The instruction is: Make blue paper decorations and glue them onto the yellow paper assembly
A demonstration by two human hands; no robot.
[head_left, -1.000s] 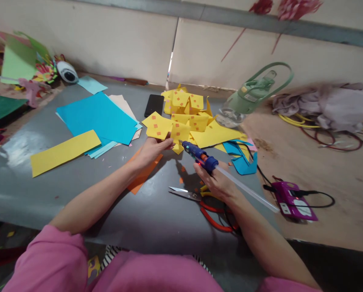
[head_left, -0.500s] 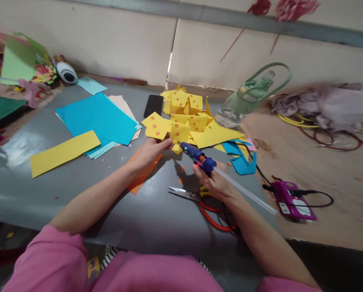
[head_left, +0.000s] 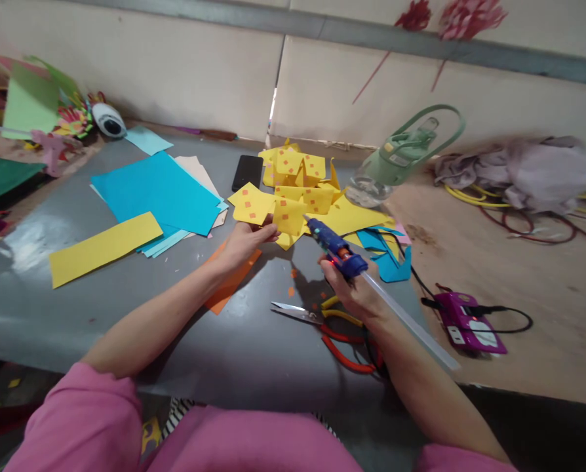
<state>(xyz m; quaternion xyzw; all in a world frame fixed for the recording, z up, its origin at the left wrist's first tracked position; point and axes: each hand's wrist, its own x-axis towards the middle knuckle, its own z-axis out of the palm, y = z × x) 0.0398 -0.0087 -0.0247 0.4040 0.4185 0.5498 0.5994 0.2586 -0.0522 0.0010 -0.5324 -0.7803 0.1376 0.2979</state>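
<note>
My left hand (head_left: pixel 252 240) pinches the lower edge of a yellow paper piece (head_left: pixel 289 214) with small orange squares on it. In my right hand (head_left: pixel 354 287) is a blue glue gun (head_left: pixel 334 244), a long clear glue stick (head_left: pixel 411 320) jutting from its back. Its nozzle points at the right side of the held paper; whether they touch I cannot tell. Just beyond, more yellow spotted paper shapes (head_left: pixel 300 169) stand in a cluster. Under my right hand lie scissors (head_left: pixel 297 313) with red handles, and a yellow-handled tool partly hidden beside them.
Blue paper sheets (head_left: pixel 155 193), a yellow strip (head_left: pixel 105 249) and an orange sheet (head_left: pixel 231 282) lie to the left. A black phone (head_left: pixel 247 172) and a green-lidded bottle (head_left: pixel 398 154) stand farther back. At right, a purple power strip (head_left: pixel 470 324) has cords plugged in.
My right hand has drawn the glue gun back to the right, its nozzle now farther from my left fingers. My left hand stays on the yellow paper.
</note>
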